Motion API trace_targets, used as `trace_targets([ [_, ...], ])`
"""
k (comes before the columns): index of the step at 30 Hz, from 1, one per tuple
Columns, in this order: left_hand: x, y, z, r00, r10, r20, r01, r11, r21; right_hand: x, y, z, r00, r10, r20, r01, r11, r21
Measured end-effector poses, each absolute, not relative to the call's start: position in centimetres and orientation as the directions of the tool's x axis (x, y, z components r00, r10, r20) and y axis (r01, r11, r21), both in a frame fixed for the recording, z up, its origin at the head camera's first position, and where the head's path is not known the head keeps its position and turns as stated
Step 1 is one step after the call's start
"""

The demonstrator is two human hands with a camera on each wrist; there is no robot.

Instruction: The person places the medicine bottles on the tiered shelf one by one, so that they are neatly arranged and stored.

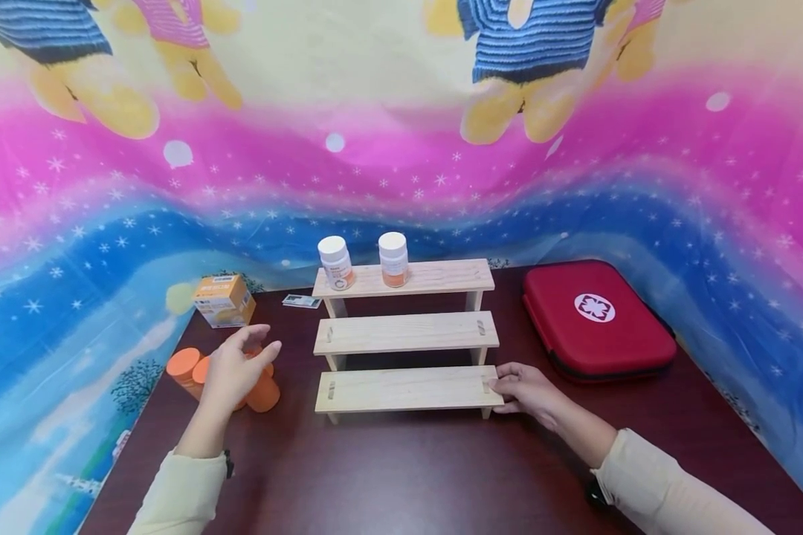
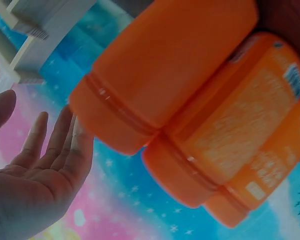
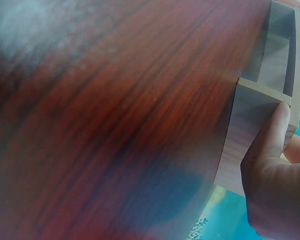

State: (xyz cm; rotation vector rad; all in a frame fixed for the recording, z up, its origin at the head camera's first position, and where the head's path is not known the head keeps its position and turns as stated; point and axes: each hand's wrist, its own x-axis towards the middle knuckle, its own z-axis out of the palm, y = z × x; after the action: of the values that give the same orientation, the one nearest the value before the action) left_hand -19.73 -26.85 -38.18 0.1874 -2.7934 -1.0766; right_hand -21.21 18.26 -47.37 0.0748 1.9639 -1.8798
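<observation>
While two white pill bottles stood atop the three-tier wooden rack, the orange bottles were still off it, near the loosely spread, unladen fingers of the left hand; the right hand pinched the rack's lower right end. Cartoon-printed fabric backed the dark wood-grain table.

Printed cloth is hanging round dk table.
It's covering L, back & R sides, w/ soft folds running thru; cream up top is giving way to pink, then blue & lt blue below. Yellow figures in striped tops are showing along upper edge, w/ snowflakes & white dots speckling the color bands. Table's showing reddish-brn wood grain; light is leaving a soft sheen on it.
</observation>
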Motion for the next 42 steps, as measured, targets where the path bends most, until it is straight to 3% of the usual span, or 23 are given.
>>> trace_targets([
  [7, -19.3, -27.4, -39.3, -0.978, -0.186, 0.095, -0.084, 0.768, 0.635, -21.2, 18.1, -47.2, -0.909, -0.258, -0.328, 0.321, 0.07, -0.944],
  [15, -18.4, -28.1, -40.1, -0.965, -0.161, 0.206, -0.053, 0.891, 0.45, -21.2, 18.1, -47.2, -0.907, -0.27, -0.323, 0.315, 0.073, -0.946],
  [22, -17.6, -27.9, -40.4, -0.959, -0.141, 0.246, -0.031, 0.915, 0.402, -21.1, 18.2, -47.4, -0.908, -0.264, -0.325, 0.319, 0.065, -0.945],
  [27, -17.1, -27.2, -40.7, -0.962, -0.136, 0.235, -0.027, 0.909, 0.416, -20.9, 18.2, -47.5, -0.907, -0.261, -0.331, 0.324, 0.069, -0.944],
  [42, -16.3, -27.4, -41.3, -0.965, -0.26, 0.028, -0.184, 0.749, 0.637, -21.3, 18.2, -47.7, -0.908, -0.249, -0.337, 0.329, 0.075, -0.941],
])
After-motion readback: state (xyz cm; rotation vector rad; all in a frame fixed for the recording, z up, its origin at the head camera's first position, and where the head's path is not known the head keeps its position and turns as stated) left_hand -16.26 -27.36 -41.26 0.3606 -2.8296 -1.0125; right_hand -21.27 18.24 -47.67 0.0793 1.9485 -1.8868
